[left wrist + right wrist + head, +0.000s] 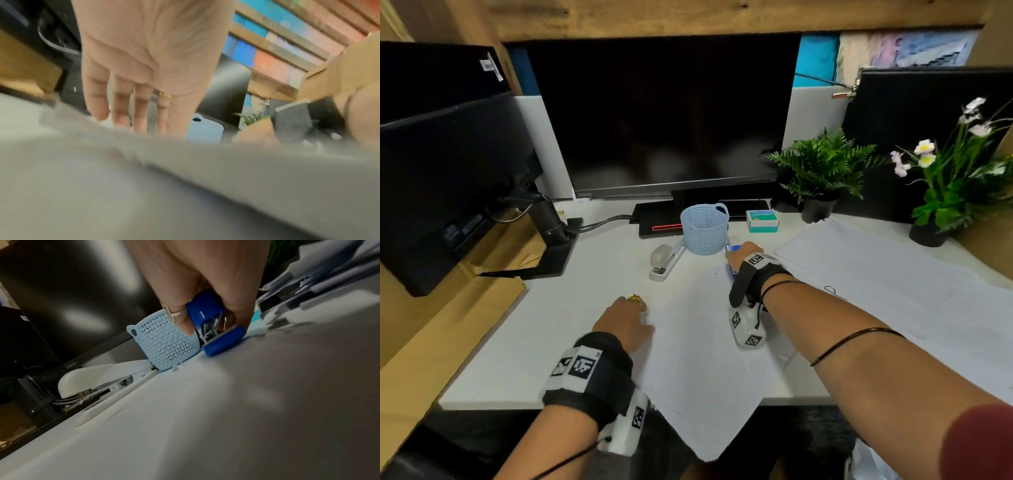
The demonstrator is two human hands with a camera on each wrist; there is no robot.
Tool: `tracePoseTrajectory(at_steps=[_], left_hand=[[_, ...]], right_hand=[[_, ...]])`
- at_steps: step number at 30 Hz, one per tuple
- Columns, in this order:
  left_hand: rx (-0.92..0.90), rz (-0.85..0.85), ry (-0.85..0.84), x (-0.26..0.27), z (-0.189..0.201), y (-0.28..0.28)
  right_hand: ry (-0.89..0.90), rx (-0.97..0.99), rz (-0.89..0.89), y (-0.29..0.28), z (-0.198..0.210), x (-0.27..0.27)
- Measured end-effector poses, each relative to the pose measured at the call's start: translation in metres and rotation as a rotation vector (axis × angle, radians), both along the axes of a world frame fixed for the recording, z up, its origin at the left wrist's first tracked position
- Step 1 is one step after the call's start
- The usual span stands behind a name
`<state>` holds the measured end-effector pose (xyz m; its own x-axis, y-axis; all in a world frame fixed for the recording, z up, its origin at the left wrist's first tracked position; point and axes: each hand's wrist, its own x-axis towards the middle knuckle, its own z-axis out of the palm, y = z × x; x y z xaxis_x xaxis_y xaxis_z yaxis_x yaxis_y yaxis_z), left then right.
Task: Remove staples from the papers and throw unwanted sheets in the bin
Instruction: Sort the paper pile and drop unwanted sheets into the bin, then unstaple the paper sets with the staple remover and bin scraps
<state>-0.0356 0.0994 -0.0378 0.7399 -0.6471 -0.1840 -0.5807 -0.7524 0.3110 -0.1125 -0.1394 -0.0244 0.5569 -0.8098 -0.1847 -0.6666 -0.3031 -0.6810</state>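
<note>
White sheets of paper (698, 359) lie skewed on the white desk, one corner hanging over the front edge. My left hand (628, 318) rests flat on their left edge, fingers (121, 104) straight. My right hand (743, 257) grips a blue staple remover (211, 324) at the papers' far corner, beside the light blue mesh basket (704, 228). The remover's lower end touches the surface. A second spread of papers (887, 274) lies to the right under my right forearm.
A white stapler (664, 260) lies left of the basket. A small teal and white box (762, 220) sits behind my right hand. A dark monitor (661, 116) stands at the back, a second monitor (448, 178) on an arm at left. Potted plants (822, 171) stand at right.
</note>
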Motion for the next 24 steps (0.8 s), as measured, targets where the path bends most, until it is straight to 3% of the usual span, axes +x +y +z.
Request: tracePoseTrajectory(at_steps=[3, 9, 11, 14, 16, 19, 24], left_hand=[[0.015, 0.045, 0.027, 0.016, 0.016, -0.002], [-0.040, 0.086, 0.078, 0.041, 0.035, -0.036], [-0.051, 0.092, 0.105, 0.045, 0.033, -0.050], [-0.122, 0.137, 0.157, 0.052, 0.026, -0.074], [-0.199, 0.180, 0.195, 0.058, 0.020, -0.088], [-0.237, 0.224, 0.230, 0.063, 0.016, -0.098], [-0.303, 0.231, 0.242, 0.070, 0.014, -0.092]], right_hand=[[0.167, -0.036, 0.017, -0.012, -0.005, 0.015], [0.325, -0.032, 0.066, -0.015, 0.004, 0.017], [0.301, -0.109, 0.023, -0.014, 0.008, 0.017], [0.109, -0.321, -0.022, 0.001, 0.018, 0.021], [0.053, -0.445, 0.104, 0.011, 0.027, 0.029], [-0.002, -0.345, 0.456, 0.022, 0.031, 0.050], [0.207, -0.393, 0.849, 0.025, 0.019, 0.086]])
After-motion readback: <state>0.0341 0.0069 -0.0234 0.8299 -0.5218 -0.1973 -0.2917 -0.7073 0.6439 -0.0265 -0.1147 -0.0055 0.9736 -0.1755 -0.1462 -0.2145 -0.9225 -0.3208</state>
